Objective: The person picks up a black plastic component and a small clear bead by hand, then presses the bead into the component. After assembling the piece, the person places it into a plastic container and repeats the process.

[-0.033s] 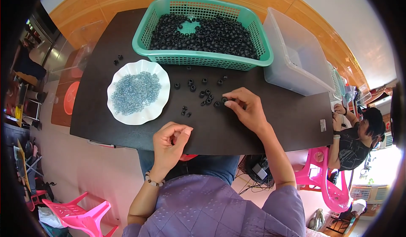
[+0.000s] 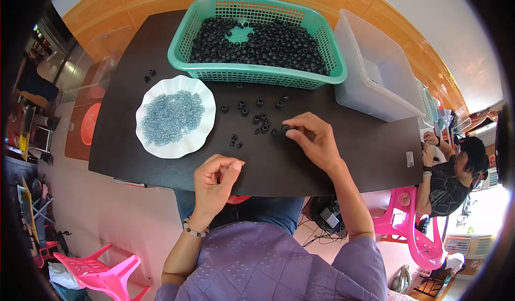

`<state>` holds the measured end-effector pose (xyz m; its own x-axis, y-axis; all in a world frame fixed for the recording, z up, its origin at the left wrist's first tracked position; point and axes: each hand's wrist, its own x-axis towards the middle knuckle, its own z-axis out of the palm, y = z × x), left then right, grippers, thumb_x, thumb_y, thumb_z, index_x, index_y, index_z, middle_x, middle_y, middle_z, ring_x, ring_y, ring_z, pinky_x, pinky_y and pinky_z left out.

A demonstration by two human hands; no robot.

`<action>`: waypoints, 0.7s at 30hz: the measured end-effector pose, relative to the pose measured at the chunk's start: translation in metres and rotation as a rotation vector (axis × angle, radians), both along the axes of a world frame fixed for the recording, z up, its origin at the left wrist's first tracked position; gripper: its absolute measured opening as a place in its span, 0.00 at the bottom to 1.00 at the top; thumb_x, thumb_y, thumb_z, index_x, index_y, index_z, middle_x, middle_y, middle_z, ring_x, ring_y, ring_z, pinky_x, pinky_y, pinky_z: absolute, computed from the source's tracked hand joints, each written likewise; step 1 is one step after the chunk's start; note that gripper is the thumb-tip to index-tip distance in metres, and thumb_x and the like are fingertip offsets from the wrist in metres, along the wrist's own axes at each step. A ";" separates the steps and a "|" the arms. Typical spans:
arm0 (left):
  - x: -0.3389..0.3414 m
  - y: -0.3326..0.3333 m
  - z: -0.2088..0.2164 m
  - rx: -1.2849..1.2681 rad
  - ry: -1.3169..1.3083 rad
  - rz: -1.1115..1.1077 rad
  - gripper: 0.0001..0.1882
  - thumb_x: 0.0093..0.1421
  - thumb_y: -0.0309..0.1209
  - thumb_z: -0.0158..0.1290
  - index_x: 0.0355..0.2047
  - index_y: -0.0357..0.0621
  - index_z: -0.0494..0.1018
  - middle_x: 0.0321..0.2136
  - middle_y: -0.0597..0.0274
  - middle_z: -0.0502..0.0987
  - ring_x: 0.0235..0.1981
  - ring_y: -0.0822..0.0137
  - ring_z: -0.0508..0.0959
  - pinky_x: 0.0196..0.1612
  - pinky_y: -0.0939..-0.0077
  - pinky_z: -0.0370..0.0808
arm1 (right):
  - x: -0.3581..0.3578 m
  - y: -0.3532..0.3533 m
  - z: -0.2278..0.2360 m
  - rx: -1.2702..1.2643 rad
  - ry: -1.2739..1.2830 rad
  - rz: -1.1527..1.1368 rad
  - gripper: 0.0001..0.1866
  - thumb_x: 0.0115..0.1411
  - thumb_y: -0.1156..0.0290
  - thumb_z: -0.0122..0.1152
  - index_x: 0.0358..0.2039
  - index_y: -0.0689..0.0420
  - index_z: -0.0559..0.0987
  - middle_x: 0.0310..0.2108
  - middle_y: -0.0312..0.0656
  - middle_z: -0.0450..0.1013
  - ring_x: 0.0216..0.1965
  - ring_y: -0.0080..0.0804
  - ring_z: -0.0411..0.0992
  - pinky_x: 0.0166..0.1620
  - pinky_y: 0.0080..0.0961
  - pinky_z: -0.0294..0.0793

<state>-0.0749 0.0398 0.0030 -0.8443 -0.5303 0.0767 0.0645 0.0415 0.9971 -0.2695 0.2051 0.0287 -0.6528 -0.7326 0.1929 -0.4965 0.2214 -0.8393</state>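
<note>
My right grip, pinched on one black bead over the dark surface, beside loose black beads, my left grip, fingertips together, contents hidden, white scalloped plate of pale-blue beads, green basket beyond.

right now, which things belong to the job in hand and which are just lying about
Apparently in use:
black, rounded pieces, one in the grip of the right hand
green plastic basket holding more
white scalloped dish of translucent bluish pieces

Apparently lying about:
translucent plastic bin
pink plastic chair at lower left
</note>
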 end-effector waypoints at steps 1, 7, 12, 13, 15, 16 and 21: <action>0.000 0.001 0.004 0.091 0.003 0.000 0.08 0.61 0.27 0.53 0.30 0.34 0.77 0.25 0.68 0.73 0.22 0.83 0.65 0.25 0.89 0.61 | 0.007 0.002 0.005 -0.090 -0.124 0.011 0.09 0.54 0.77 0.64 0.37 0.62 0.80 0.35 0.37 0.73 0.31 0.22 0.68 0.36 0.18 0.67; 0.004 0.013 0.028 0.485 -0.085 -0.174 0.10 0.64 0.32 0.50 0.34 0.38 0.76 0.24 0.69 0.74 0.22 0.83 0.67 0.26 0.90 0.63 | 0.055 0.004 0.023 -0.251 -0.313 0.170 0.12 0.50 0.72 0.70 0.35 0.61 0.81 0.33 0.39 0.72 0.32 0.20 0.67 0.36 0.16 0.65; 0.009 0.019 0.025 0.653 -0.049 -0.280 0.15 0.66 0.38 0.47 0.37 0.38 0.75 0.25 0.69 0.74 0.24 0.82 0.68 0.27 0.88 0.66 | 0.075 -0.004 0.019 -0.339 -0.271 0.208 0.12 0.49 0.69 0.71 0.33 0.60 0.82 0.31 0.39 0.73 0.32 0.25 0.68 0.36 0.21 0.67; 0.011 0.018 0.022 0.711 -0.043 -0.324 0.16 0.66 0.39 0.48 0.38 0.38 0.76 0.26 0.69 0.75 0.25 0.82 0.67 0.28 0.89 0.65 | 0.078 -0.005 0.019 -0.337 -0.275 0.211 0.12 0.49 0.69 0.71 0.33 0.60 0.82 0.31 0.39 0.73 0.32 0.25 0.68 0.36 0.21 0.67; 0.014 0.017 0.021 0.769 -0.037 -0.361 0.17 0.65 0.41 0.48 0.38 0.39 0.76 0.27 0.69 0.75 0.25 0.82 0.66 0.30 0.89 0.63 | 0.083 -0.007 0.017 -0.311 -0.301 0.199 0.12 0.48 0.68 0.71 0.33 0.58 0.83 0.31 0.38 0.73 0.34 0.25 0.67 0.38 0.21 0.66; 0.015 0.017 0.021 0.822 -0.030 -0.390 0.17 0.65 0.42 0.49 0.39 0.39 0.76 0.28 0.69 0.75 0.25 0.81 0.66 0.29 0.89 0.63 | 0.083 -0.008 0.016 -0.310 -0.303 0.203 0.12 0.48 0.68 0.71 0.33 0.58 0.83 0.31 0.38 0.73 0.34 0.25 0.67 0.38 0.21 0.66; 0.019 0.016 0.016 0.863 0.001 -0.386 0.19 0.65 0.42 0.48 0.42 0.37 0.75 0.26 0.68 0.74 0.25 0.79 0.69 0.31 0.85 0.68 | 0.085 -0.008 0.012 -0.264 -0.230 0.209 0.12 0.47 0.68 0.72 0.33 0.57 0.83 0.32 0.36 0.73 0.36 0.25 0.66 0.39 0.22 0.65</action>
<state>-0.0558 0.0557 0.0186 -0.9735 -0.0884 -0.2110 -0.0792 -0.7350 0.6734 -0.1842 0.1969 0.0409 -0.5433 -0.7988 0.2585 -0.3004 -0.1025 -0.9483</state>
